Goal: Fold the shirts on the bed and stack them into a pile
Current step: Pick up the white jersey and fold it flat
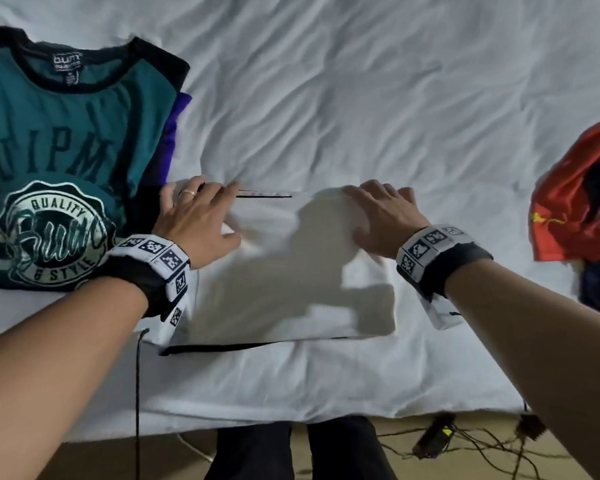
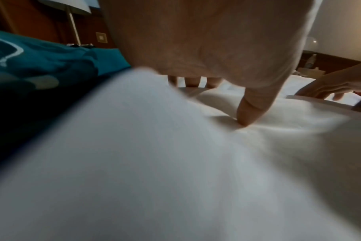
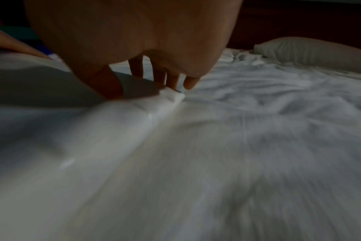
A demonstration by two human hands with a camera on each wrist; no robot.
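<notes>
- White shirt (image 1: pixel 284 271): lies folded into a rectangle on the bed (image 1: pixel 361 98), straight in front of me, near the bed's front edge. Long axis runs left to right across my view. A dark trim line shows along the near edge and another short one at the far edge between my hands.
- Left hand (image 1: pixel 196 216): on the shirt's far-left corner, palm down, fingers spread and fairly straight. It holds nothing that I can see; in the left wrist view the thumb (image 2: pixel 248 110) presses a dent into the cloth.
- Right hand (image 1: pixel 383 216): on the far-right corner, palm down. In the right wrist view the fingertips (image 3: pixel 171 83) bunch a small ridge of white cloth at the edge; whether they pinch it or only push it I cannot tell.
- Teal shirt (image 1: pixel 56 150): folded, printed front up, topping the pile at my left, with a purple layer showing beneath its right side. It lies just beside my left hand.
- Deciding relation: the pile lies to the left of the white shirt, along the shirt's long axis, so I judge the left hand leads any carry across.
- Red and blue clothes (image 1: pixel 582 216): loose heap at the right, unfolded, well apart from the pile.
</notes>
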